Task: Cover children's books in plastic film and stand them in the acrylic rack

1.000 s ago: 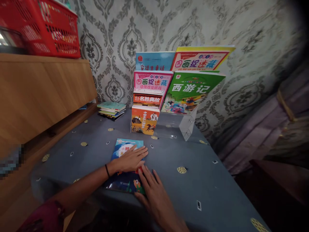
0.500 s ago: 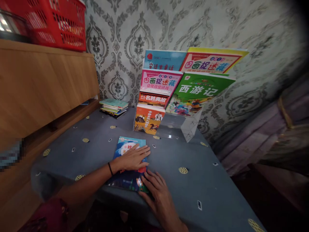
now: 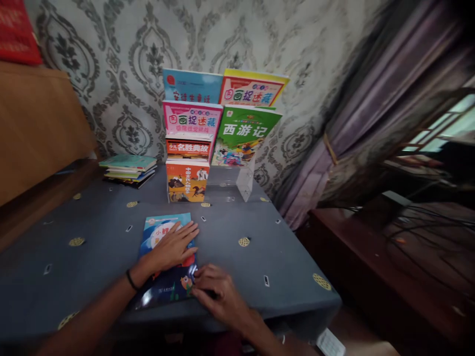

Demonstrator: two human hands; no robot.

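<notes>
A blue picture book (image 3: 163,282) lies closed on the cloth-covered table, its cover facing up. My left hand (image 3: 174,247) rests flat across the middle of the cover, fingers stretched toward the right edge. At the book's lower right edge, my right hand (image 3: 218,291) has its fingers curled, with thumb and forefinger pinching the edge. Behind the book stands a clear display rack (image 3: 245,183) holding several books, among them an orange book (image 3: 187,183) at the bottom left and a green book (image 3: 245,133) on the right.
A stack of books (image 3: 129,168) sits at the back left of the table (image 3: 222,237). A wooden cabinet (image 3: 37,123) with a red basket (image 3: 17,34) on top borders the left. To the right are a purple curtain (image 3: 326,128) and a dark red surface with cables (image 3: 356,247).
The view has turned to the right, so things appear farther left. My right hand's fingers have gone from spread on the book's edge to curled in a pinch. My left hand stays flat.
</notes>
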